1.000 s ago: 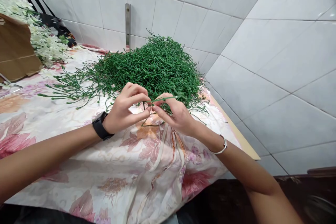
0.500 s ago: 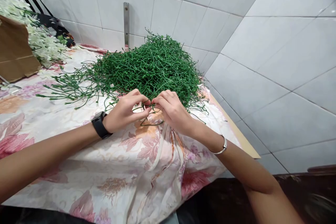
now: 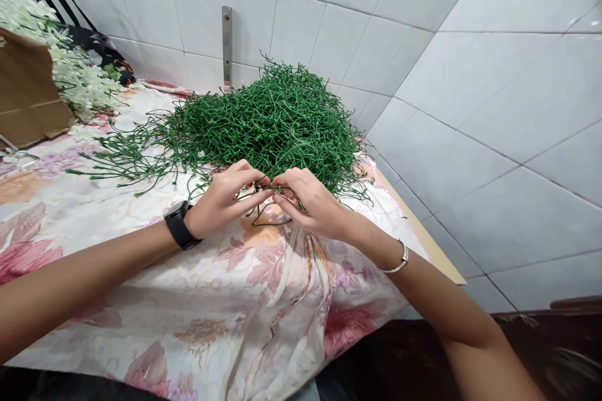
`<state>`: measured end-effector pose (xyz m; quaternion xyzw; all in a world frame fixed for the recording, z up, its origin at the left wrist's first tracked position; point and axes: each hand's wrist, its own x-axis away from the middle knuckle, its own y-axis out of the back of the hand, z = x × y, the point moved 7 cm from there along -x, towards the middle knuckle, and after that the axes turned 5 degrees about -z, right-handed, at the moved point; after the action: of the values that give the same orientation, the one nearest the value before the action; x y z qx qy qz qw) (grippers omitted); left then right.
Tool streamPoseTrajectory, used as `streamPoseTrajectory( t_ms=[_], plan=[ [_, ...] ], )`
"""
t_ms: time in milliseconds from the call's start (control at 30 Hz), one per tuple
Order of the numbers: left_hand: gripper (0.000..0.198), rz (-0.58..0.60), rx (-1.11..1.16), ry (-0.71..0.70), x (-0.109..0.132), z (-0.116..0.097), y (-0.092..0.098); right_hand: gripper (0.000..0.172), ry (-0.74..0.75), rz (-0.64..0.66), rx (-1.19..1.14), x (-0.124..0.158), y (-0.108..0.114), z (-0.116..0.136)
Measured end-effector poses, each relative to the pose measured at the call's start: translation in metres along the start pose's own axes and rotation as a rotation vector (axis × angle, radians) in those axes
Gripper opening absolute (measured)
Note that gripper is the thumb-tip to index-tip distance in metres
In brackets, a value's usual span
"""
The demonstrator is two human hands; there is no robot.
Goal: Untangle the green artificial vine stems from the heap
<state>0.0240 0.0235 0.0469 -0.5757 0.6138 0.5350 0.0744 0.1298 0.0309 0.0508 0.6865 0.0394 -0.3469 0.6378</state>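
A large tangled heap of thin green artificial flower stems (image 3: 282, 119) lies on the table in front of me. At its near edge, my left hand (image 3: 230, 195) pinches a green stem (image 3: 273, 223) between thumb and fingertips. Close beside it, my right hand (image 3: 310, 200) has thumb and fingers closed on the same stem, the fingertips of both hands almost touching. Part of the stem hangs in a bent loop below the fingers. The exact spot of the grip is partly hidden by the fingers.
A floral tablecloth (image 3: 155, 301) covers the table. White artificial flowers (image 3: 84, 81), a torn cardboard box (image 3: 28, 94) and a dark bag (image 3: 106, 53) stand at the far left. Tiled walls (image 3: 508, 106) rise behind and to the right. A metal strip (image 3: 227, 44) is fixed to the back wall.
My right thumb has come out lower, into view, and the right fingers have shifted slightly on the stem. The left hand stays nearly in place; the heap has not moved.
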Motion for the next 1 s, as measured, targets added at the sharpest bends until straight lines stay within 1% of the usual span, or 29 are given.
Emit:
streamPoseTrajectory(
  t_ms=[133, 300, 533, 667, 900, 1000],
  plan=[
    [0.014, 0.020, 0.003, 0.023, -0.0001, 0.0033, -0.0018, 0.021, 0.019, -0.031, 0.068, -0.0005, 0.0012, -0.0040],
    [0.017, 0.042, 0.001, 0.051, 0.0008, 0.0061, -0.0055, 0.022, 0.133, -0.045, 0.176, 0.0016, -0.0011, -0.0028],
    [0.017, 0.043, 0.023, 0.059, 0.0004, 0.0067, -0.0057, 0.025, 0.180, -0.014, 0.265, 0.0035, -0.0010, -0.0001],
    [0.017, 0.044, 0.021, 0.059, 0.0008, 0.0077, -0.0064, 0.027, 0.167, 0.023, 0.229, 0.0044, -0.0013, -0.0009],
    [0.017, 0.051, 0.033, 0.063, 0.0003, 0.0075, -0.0069, 0.027, 0.184, -0.036, 0.186, 0.0048, 0.0008, -0.0034],
    [0.015, 0.040, 0.034, 0.062, 0.0001, 0.0067, -0.0055, 0.026, 0.134, -0.071, 0.098, 0.0038, 0.0030, -0.0070]
  ],
)
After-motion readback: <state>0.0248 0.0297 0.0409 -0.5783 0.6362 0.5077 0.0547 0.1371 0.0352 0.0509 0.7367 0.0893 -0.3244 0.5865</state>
